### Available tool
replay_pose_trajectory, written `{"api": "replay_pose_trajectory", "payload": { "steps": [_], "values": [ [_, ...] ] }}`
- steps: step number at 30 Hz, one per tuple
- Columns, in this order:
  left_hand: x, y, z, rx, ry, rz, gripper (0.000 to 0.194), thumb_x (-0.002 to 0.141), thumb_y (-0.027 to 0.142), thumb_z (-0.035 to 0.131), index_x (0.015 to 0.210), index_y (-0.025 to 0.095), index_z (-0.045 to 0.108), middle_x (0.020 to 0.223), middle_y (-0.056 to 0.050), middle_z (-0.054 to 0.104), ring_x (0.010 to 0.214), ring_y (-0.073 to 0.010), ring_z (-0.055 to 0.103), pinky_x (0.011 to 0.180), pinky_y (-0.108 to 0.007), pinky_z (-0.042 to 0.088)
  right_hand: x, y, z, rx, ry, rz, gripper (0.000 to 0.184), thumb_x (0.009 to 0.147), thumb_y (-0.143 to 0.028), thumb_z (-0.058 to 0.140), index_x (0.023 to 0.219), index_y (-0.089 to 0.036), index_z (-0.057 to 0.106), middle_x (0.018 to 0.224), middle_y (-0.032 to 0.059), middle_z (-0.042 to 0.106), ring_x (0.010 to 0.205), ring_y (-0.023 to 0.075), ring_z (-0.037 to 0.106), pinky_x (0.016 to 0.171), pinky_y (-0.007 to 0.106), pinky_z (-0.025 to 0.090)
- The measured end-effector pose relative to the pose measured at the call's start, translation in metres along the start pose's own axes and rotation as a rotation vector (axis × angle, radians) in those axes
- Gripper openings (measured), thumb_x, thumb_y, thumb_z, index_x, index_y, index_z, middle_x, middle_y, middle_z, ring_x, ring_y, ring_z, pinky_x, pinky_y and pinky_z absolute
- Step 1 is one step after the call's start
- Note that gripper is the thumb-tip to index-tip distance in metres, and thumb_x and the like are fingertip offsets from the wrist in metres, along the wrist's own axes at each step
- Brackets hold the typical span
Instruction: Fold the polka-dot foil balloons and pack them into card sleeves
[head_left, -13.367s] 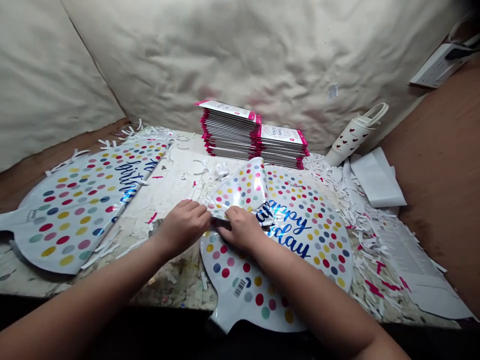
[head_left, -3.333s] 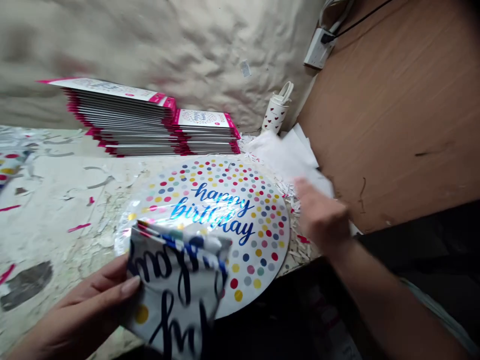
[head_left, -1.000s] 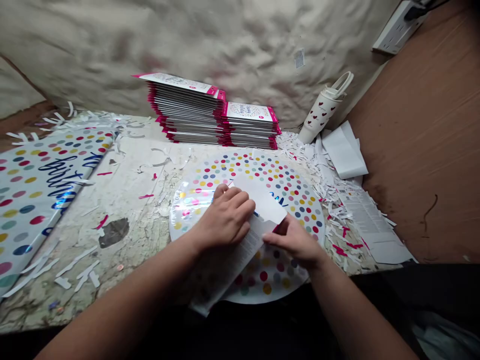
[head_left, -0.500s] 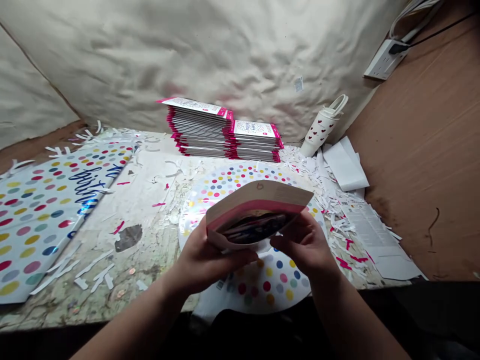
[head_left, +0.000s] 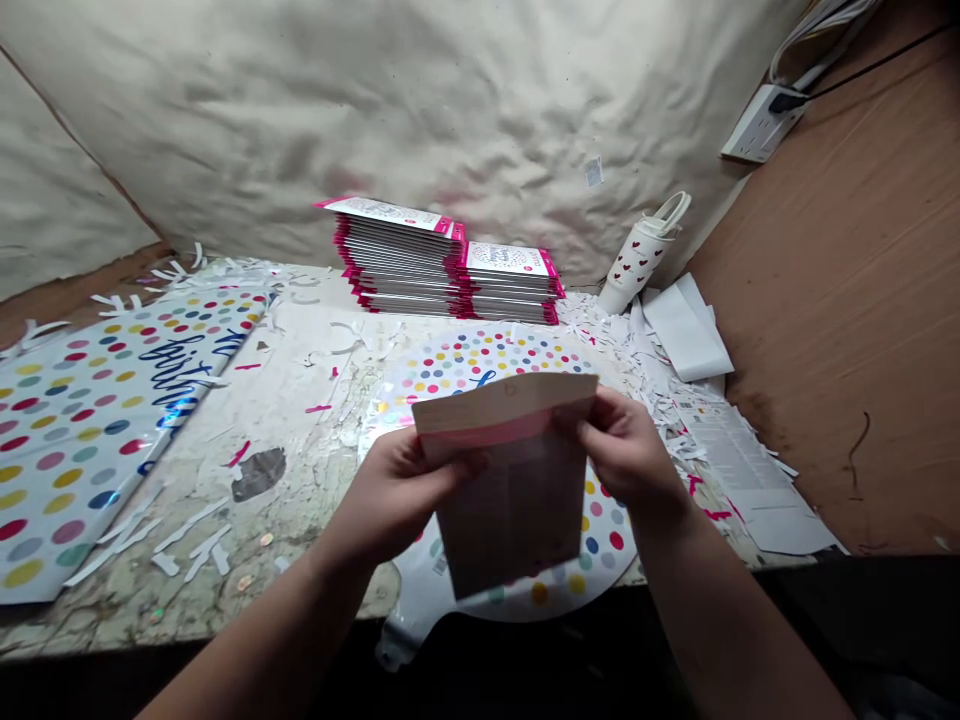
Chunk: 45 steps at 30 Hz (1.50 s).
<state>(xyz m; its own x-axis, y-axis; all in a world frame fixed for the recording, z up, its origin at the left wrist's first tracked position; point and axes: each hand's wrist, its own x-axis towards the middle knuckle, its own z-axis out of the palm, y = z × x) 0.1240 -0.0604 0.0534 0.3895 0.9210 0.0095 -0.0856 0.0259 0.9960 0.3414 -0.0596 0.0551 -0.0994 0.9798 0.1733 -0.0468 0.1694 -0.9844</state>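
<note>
Viewed from my remote post, the left hand and right hand hold a paper packet between them, one at each upper side, thumbs pressed to its near face. I see the packet, banded in pink near its top edge, hanging over a flat, polka-dotted round balloon at the front of the littered counter; the balloon's neck pokes past the edge at lower left. A second dotted sheet, lettered in blue, lies at far left. Behind the hands, I count two neat stacks of pink-edged packs, a taller one beside a shorter one, against the wrinkled wall covering. To their right, a heart-patterned tumbler leans among paper shreds, near folded white paper.
</note>
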Motion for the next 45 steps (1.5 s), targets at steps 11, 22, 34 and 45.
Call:
{"api": "replay_pose_trajectory", "payload": {
  "steps": [11, 22, 34, 45],
  "values": [
    [-0.013, -0.065, 0.012, -0.036, 0.086, -0.454, 0.029, 0.072, 0.036, 0.060, 0.054, 0.014, 0.053, 0.038, 0.003, 0.049, 0.034, -0.0069, 0.040, 0.037, -0.018, 0.026, -0.027, 0.045, 0.032, -0.961, -0.190, -0.351, 0.020, 0.087, -0.016, 0.045, 0.091, -0.019, 0.063, 0.092, 0.0065, 0.065, 0.087, 0.0181, 0.059, 0.080, 0.029, 0.046],
    [-0.017, -0.051, 0.020, 0.013, 0.035, -0.371, 0.039, 0.075, 0.037, 0.058, 0.045, 0.014, 0.051, 0.038, 0.003, 0.048, 0.035, -0.0066, 0.041, 0.038, -0.018, 0.028, -0.026, 0.043, 0.035, -0.969, -0.150, -0.290, 0.020, 0.086, -0.012, 0.042, 0.086, -0.015, 0.062, 0.087, 0.0093, 0.064, 0.083, 0.0203, 0.059, 0.076, 0.033, 0.047],
    [-0.013, -0.063, 0.009, 0.044, 0.180, -0.420, 0.041, 0.074, 0.036, 0.059, 0.042, 0.012, 0.058, 0.036, -0.002, 0.052, 0.033, -0.0083, 0.043, 0.038, -0.020, 0.032, -0.035, 0.014, -0.029, -0.715, -0.123, -0.076, 0.021, 0.086, -0.031, 0.050, 0.073, -0.021, 0.063, 0.074, 0.0035, 0.065, 0.072, 0.0176, 0.061, 0.069, 0.030, 0.048],
    [-0.025, -0.044, 0.013, 0.191, 0.111, -0.068, 0.031, 0.074, 0.031, 0.065, 0.101, 0.016, 0.058, 0.082, -0.005, 0.067, 0.067, -0.0158, 0.062, 0.061, -0.028, 0.051, -0.052, 0.050, 0.025, -1.161, -0.084, -0.472, 0.051, 0.083, -0.011, 0.039, 0.134, -0.017, 0.041, 0.124, 0.0148, 0.053, 0.115, 0.0271, 0.047, 0.093, 0.045, 0.041]
  ]
}}
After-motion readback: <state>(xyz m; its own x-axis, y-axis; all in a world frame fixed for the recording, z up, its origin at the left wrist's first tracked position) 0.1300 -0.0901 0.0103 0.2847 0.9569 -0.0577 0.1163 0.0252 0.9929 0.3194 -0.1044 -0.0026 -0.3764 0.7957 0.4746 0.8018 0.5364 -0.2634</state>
